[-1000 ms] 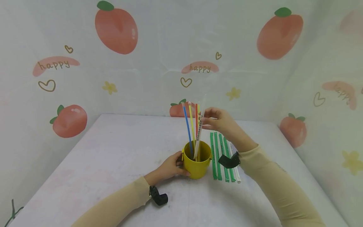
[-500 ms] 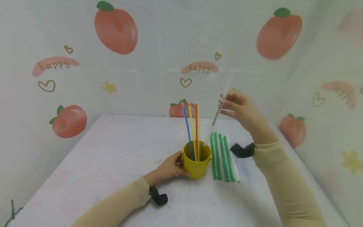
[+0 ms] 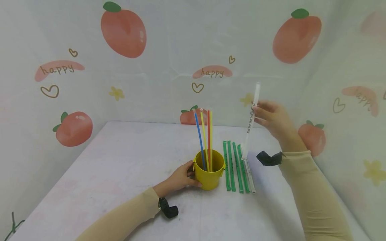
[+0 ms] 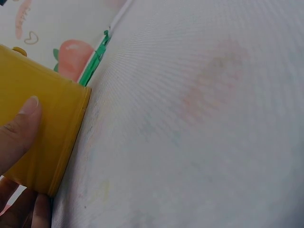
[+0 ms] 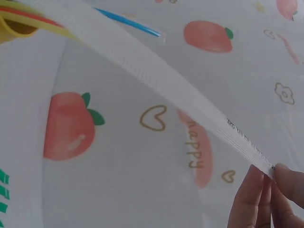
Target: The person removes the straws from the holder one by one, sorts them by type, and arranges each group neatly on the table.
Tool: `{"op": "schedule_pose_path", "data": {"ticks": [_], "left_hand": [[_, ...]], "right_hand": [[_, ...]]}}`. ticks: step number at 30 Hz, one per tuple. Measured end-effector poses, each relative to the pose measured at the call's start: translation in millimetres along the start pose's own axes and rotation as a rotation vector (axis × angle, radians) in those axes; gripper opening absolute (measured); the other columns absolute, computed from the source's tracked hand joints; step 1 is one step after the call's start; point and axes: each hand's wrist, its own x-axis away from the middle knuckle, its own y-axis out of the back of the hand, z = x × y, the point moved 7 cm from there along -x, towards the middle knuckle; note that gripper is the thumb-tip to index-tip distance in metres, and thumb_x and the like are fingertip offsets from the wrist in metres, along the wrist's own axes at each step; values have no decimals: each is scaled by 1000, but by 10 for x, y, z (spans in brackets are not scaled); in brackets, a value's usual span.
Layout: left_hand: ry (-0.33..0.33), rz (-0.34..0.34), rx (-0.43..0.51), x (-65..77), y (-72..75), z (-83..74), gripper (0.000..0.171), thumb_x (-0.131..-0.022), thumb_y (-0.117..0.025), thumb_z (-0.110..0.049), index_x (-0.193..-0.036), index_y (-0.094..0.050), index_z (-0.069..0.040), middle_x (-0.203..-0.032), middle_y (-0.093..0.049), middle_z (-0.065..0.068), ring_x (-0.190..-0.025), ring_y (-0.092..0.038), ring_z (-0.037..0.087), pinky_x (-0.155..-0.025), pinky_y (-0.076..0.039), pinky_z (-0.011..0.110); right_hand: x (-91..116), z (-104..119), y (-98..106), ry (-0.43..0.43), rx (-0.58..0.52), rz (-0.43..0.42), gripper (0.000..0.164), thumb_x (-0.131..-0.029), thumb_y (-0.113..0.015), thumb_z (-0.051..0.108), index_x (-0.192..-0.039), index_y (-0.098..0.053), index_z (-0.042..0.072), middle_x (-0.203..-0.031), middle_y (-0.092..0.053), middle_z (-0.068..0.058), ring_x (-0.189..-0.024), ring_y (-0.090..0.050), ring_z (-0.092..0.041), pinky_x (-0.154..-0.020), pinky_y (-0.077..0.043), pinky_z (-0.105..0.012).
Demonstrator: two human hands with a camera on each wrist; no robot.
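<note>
My right hand (image 3: 276, 121) pinches a white paper-wrapped straw (image 3: 251, 122) with printed dark lettering, near its middle. It stands nearly upright, its lower end by the top of the row of wrapped straws; whether it touches them I cannot tell. In the right wrist view, thumb and fingers grip the wrapped straw (image 5: 180, 92). My left hand (image 3: 180, 178) holds the side of a small yellow bucket (image 3: 210, 181) on the table. Several clear-wrapped straws stand in it: a blue straw (image 3: 199, 134), a red straw (image 3: 208, 130) and yellow ones. The left wrist view shows my thumb against the bucket (image 4: 54, 128).
Right of the bucket lie several green-wrapped straws (image 3: 236, 167) side by side, with a white-wrapped straw (image 3: 250, 177) at the right end of the row. The pale table (image 3: 144, 150) meets a printed cloth backdrop (image 3: 169, 50) behind and at the sides.
My right hand has lifted the white-wrapped straw out of the yellow bucket and carried it right, over the far end of the row. My left hand has stayed on the bucket.
</note>
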Motion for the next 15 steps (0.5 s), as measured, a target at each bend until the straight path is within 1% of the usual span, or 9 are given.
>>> {"op": "schedule_pose_path", "data": {"ticks": [2, 6, 9, 12, 15], "left_hand": [[-6, 1, 0, -1, 1, -6, 75, -76, -82, -10, -139, -42, -3, -141, -49, 14, -130, -50, 32, -108, -45, 38], [-3, 0, -3, 2, 1, 2, 75, -76, -83, -11, -138, -43, -4, -141, -50, 14, -130, -50, 31, -109, -44, 39], [5, 0, -5, 6, 1, 10, 75, -76, -83, -12, -138, -43, -4, -141, -50, 13, -130, -50, 31, -109, -44, 38], [3, 2, -7, 4, 1, 7, 76, -76, -83, -13, -139, -42, -4, -141, -50, 13, -130, -50, 31, -109, -44, 39], [8, 0, -9, 8, 4, 2, 76, -75, -83, -14, -139, -42, -6, -141, -50, 12, -130, -50, 30, -109, -44, 38]], "right_hand": [[0, -70, 62, -26, 53, -26, 25, -93, -64, 12, -117, -61, 7, -105, -67, 5, -98, -63, -9, -85, -55, -16], [1, -234, 182, -97, 173, -74, 49, -94, -64, 20, -136, -48, 0, -111, -64, 8, -103, -61, -7, -86, -54, -15], [11, -355, 260, -131, 210, -82, 62, -94, -63, 23, -143, -38, -6, -112, -61, 8, -103, -60, -6, -87, -53, -14], [26, -475, 336, -143, 218, -86, 64, -95, -62, 21, -143, -33, -10, -110, -59, 9, -99, -61, -3, -86, -54, -14], [27, -613, 405, -157, 232, -86, 61, -96, -61, 16, -142, -33, -13, -102, -61, 14, -94, -62, 0, -83, -54, -13]]}}
